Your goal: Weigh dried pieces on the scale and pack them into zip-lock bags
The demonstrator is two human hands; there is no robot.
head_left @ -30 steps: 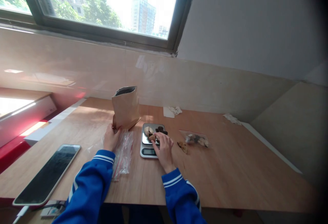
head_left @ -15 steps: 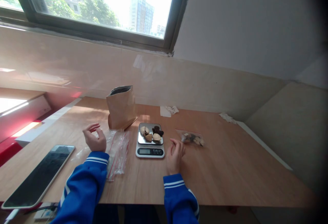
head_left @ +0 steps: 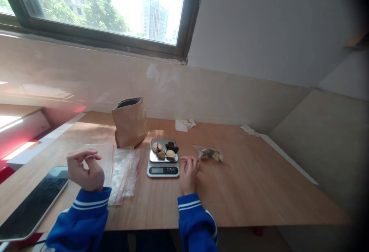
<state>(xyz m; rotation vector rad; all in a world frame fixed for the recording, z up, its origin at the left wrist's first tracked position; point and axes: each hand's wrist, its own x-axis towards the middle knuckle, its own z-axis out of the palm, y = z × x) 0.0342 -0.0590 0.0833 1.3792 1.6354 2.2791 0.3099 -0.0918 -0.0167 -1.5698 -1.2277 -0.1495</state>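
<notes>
My left hand [head_left: 85, 169] is raised above the table's left side, over the clear zip bags [head_left: 122, 171]. Its fingers are curled toward the thumb and nothing shows in them. My right hand [head_left: 188, 173] rests on the wooden table [head_left: 259, 190] just right of the small kitchen scale [head_left: 163, 170]. Its fingers are bent together, and whatever they may hold is hidden. Several tan and dark dried pieces [head_left: 165, 151] lie on the scale's steel plate. A small clear bag of similar pieces [head_left: 210, 154] lies just beyond my right hand.
An open brown paper bag [head_left: 129, 123] stands behind the zip bags. A dark tablet [head_left: 31, 202] lies at the near left edge. Crumpled tissues [head_left: 184, 124] and another tissue scrap [head_left: 249, 130] sit by the tiled wall. A window runs above.
My left hand let go of the paper bag and drew back and up to the left. My right hand left the scale and settled on the table to its right. The loose brown piece there is out of sight.
</notes>
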